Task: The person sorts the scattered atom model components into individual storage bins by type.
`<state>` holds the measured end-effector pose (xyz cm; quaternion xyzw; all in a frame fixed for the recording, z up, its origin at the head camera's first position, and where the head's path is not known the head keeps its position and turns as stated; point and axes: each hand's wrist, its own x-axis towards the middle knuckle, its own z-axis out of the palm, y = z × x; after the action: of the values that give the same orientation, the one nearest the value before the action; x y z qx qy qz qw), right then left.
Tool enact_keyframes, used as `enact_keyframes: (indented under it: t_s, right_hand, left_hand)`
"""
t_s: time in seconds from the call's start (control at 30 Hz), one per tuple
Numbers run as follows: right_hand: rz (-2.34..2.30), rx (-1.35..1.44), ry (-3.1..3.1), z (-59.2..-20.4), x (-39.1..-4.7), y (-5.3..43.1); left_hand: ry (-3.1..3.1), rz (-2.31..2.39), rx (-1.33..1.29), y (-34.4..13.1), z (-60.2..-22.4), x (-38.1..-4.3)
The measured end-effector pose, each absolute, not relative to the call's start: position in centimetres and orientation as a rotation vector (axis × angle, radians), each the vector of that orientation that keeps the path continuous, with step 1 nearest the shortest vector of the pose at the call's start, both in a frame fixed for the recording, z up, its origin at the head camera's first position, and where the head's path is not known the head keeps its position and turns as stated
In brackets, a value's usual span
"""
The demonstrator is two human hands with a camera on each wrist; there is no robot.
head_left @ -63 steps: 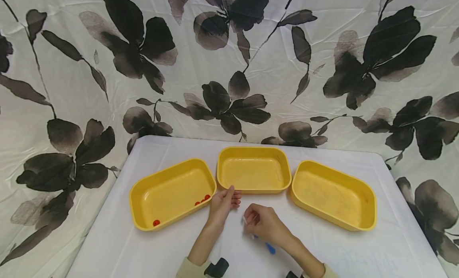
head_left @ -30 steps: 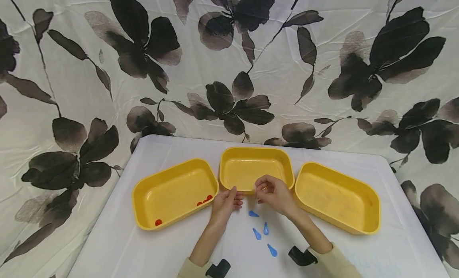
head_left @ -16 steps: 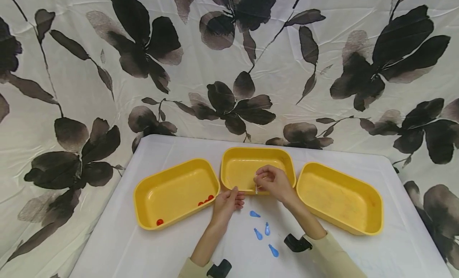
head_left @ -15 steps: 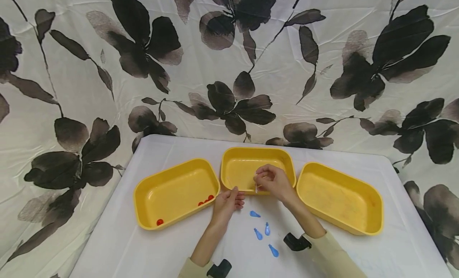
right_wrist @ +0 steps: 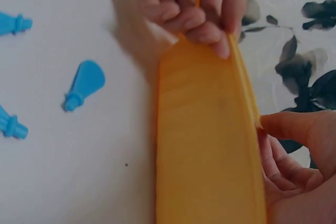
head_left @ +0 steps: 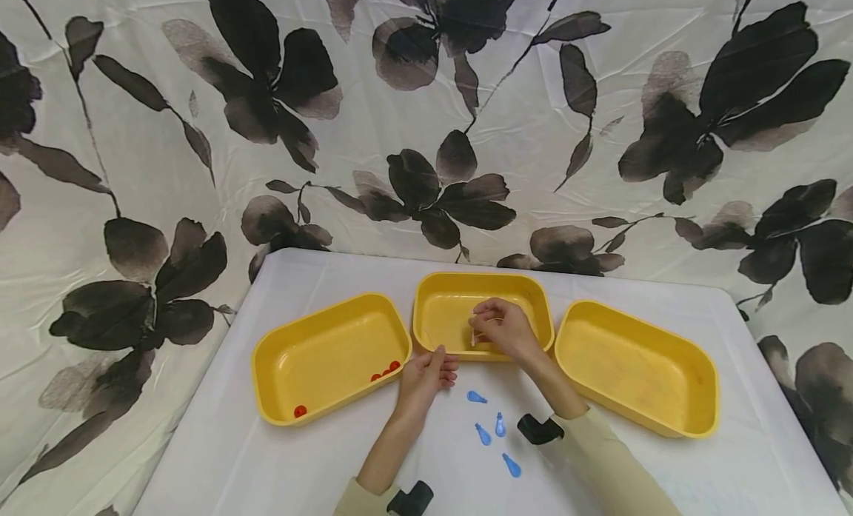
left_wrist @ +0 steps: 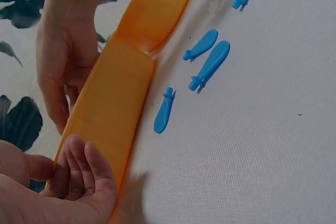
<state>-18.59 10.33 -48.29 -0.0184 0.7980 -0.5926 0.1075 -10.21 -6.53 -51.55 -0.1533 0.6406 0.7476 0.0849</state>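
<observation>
My left hand (head_left: 420, 379) pinches the front left rim of the middle yellow tray (head_left: 446, 355) between thumb and fingers, as the right wrist view shows. Over the same tray, my right hand (head_left: 506, 327) pinches a small, thin, whitish piece (head_left: 474, 339) that points downward; its kind is too small to make out. The tray wall hides part of the right fingers in the left wrist view. On the white cloth in front lie several small blue paddle-shaped plastic pieces (left_wrist: 211, 64), each with a collar near its narrow end.
Another yellow tray (head_left: 320, 316) stands at the left, with several small red bead-like pieces (head_left: 300, 411) along its front side. A third yellow tray (head_left: 640, 320) stands angled at the right. Behind the table hangs a floral cloth (head_left: 373, 124).
My right hand has moved from above the table cloth forward over the middle tray, whitish piece in its fingers, uncovering the blue pieces. My left hand stays at the tray's rim.
</observation>
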Motion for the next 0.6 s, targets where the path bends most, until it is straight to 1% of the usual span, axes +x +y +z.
enact_keyframes:
  t_s: [0.2,0.6]
  right_hand:
    - [-1.667,-0.081,2.383,-49.3,-19.5,10.2]
    - [-1.324,-0.197,2.565,-50.5,-20.6,9.6]
  left_hand:
    - [1.912,2.221,-0.460,-6.5,-51.6,-10.2]
    - [1.912,2.240,-0.426,-6.6,-51.6,-10.2]
